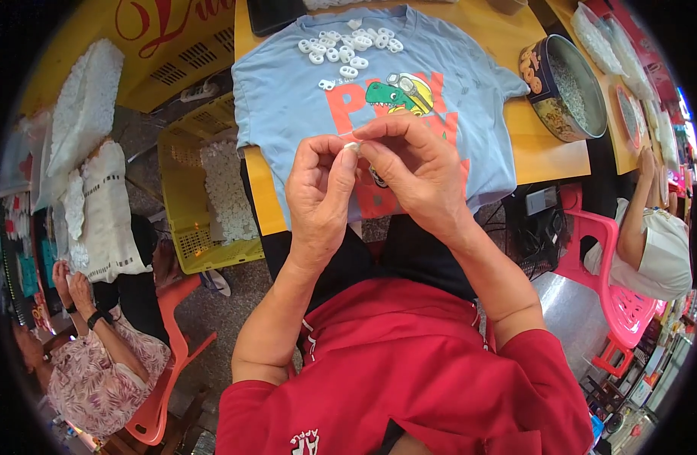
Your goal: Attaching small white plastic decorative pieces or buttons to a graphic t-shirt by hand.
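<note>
My left hand and my right hand meet in front of me, over a blue T-shirt spread on the yellow table. Thumbs and forefingers of both pinch a small white plastic piece, mostly covered by the fingertips. Beyond them, a loose group of white two-hole plastic pieces lies on the shirt's upper part. One stray white piece sits apart, nearer the shirt's green dinosaur print.
At right on the table stands a round dark blue tin of small shiny bits. A yellow crate holding many white pieces is at left. People sit on an orange chair at left and a pink chair at right.
</note>
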{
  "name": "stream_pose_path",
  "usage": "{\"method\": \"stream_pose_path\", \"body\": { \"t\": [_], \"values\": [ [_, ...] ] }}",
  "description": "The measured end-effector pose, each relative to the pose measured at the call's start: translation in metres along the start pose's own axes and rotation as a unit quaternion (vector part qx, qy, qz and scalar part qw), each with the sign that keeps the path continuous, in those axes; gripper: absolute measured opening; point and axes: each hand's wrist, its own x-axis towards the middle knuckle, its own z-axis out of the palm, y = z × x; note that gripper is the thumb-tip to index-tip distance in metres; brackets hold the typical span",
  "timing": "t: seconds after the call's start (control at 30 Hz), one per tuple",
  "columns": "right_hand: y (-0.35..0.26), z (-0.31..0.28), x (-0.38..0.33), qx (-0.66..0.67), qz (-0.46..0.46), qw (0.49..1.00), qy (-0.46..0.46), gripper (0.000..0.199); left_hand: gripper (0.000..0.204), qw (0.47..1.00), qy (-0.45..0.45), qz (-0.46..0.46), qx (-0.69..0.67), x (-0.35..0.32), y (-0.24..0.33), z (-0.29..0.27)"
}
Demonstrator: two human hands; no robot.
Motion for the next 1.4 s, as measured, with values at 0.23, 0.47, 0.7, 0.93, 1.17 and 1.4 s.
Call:
{"method": "stream_pose_path", "body": {
  "t": [0.23,0.47,0.7,0.93,1.17,1.4],
  "values": [
    [-0.003,0.0,-0.003,0.056,0.09,0.994,0.009,0.019,0.013,1.0,-0.007,0.004,-0.003,0.001,-0.004,-0.004],
    [0.002,-0.007,-0.002,0.073,0.07,0.994,-0.033,0.022,0.013,0.999,-0.001,-0.02,-0.049,0.003,-0.002,-0.005],
    [0.001,-0.008,-0.001,0.119,0.141,0.983,-0.022,0.021,0.012,0.999,-0.009,-0.023,-0.046,0.004,-0.002,-0.006],
    [0.003,-0.008,-0.001,0.129,0.152,0.98,-0.018,0.022,0.012,0.998,0.002,-0.026,-0.049,0.004,-0.001,-0.004],
    [0.001,-0.009,0.0,0.138,0.158,0.977,-0.028,0.021,0.012,0.998,0.002,-0.023,-0.053,0.004,-0.002,-0.005],
    [0.0,-0.01,0.001,0.12,0.149,0.981,-0.021,0.019,0.012,0.999,-0.001,-0.023,-0.047,0.005,-0.003,-0.006]
  ]
}}
